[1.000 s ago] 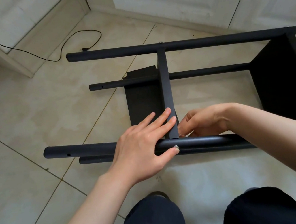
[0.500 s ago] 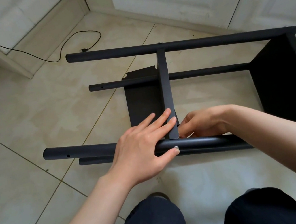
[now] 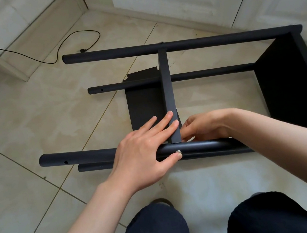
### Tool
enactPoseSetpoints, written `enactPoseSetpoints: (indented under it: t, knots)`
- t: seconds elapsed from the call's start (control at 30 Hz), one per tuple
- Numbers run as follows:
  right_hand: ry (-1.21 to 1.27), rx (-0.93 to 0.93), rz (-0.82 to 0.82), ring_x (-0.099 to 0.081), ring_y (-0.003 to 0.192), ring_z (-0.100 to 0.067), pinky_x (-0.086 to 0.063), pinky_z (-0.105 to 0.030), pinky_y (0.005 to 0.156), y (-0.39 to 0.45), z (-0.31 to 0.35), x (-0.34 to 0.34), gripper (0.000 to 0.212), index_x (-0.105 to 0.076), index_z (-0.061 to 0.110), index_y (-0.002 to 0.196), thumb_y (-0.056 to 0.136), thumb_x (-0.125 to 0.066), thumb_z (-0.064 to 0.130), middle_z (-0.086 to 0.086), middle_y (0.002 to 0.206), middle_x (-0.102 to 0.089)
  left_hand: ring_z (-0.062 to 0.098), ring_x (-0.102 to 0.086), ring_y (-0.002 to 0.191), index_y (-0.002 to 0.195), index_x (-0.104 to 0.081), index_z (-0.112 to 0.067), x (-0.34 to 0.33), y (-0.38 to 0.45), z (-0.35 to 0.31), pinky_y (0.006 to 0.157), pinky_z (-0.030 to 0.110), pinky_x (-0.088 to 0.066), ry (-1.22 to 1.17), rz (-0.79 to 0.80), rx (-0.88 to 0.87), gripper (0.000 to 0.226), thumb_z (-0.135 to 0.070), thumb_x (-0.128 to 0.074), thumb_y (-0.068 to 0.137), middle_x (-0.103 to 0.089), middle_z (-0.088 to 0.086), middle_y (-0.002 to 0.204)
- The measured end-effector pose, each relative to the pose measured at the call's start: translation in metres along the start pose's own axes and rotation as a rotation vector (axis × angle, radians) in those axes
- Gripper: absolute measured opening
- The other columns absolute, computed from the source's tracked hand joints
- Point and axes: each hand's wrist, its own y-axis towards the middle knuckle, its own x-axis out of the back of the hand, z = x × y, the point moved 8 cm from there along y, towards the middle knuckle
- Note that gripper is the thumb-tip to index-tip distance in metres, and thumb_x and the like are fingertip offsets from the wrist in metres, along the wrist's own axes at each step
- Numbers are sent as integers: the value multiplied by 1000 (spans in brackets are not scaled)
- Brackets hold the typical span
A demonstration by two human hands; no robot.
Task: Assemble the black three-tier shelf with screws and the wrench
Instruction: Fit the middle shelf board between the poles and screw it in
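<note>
The black shelf frame [image 3: 177, 44] lies on its side on the tiled floor, its round poles running left to right. One shelf board [image 3: 293, 83] is fixed at the right end. A middle shelf board [image 3: 167, 86] stands edge-up between the poles. My left hand [image 3: 146, 153] grips the near upper pole [image 3: 79, 157], with the fingers on the board's edge and the thumb on a silver screw head [image 3: 178, 152]. My right hand [image 3: 204, 126] reaches behind the pole beside the board, fingers curled; what they hold is hidden. No wrench shows.
A loose black panel [image 3: 144, 101] lies flat on the floor under the frame. A black cable [image 3: 69, 41] trails at the back left. White cabinets [image 3: 167, 0] stand along the back. My knees [image 3: 158, 231] are at the bottom.
</note>
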Motion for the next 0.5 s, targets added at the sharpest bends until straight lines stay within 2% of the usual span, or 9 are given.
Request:
enactPoseSetpoints:
  t: [0.1,0.23,0.37,0.5]
  knots:
    - [36,23,31,-66,61,-10,-54,-21,61,-3,2,2,34,-73,16,55,88,-65,13,0,67,-67,3,-18,151,152,-26,-50,0,0,0,111,33,-36,1,0,0,69,-67,-44,87,-11,-34,159]
    - [24,15,9,-65,65,-12,-54,-25,67,-5,0,8,27,-76,15,63,88,-65,12,-3,74,-67,3,-18,151,152,-25,-51,-1,0,0,111,32,-36,7,-1,-1,69,-68,-44,87,-10,-34,159]
    - [-9,3,11,-65,58,-9,-53,-21,60,1,0,1,41,-69,18,49,89,-63,10,1,63,-65,2,-17,151,151,-25,-52,-1,0,1,112,33,-36,4,-5,0,69,-69,-43,87,-10,-35,159]
    - [50,28,42,-66,66,-11,-55,-23,67,-3,2,2,27,-75,16,60,85,-67,14,-1,70,-68,3,-18,151,151,-26,-51,-1,0,1,112,34,-36,4,-9,1,69,-68,-43,87,-11,-33,159]
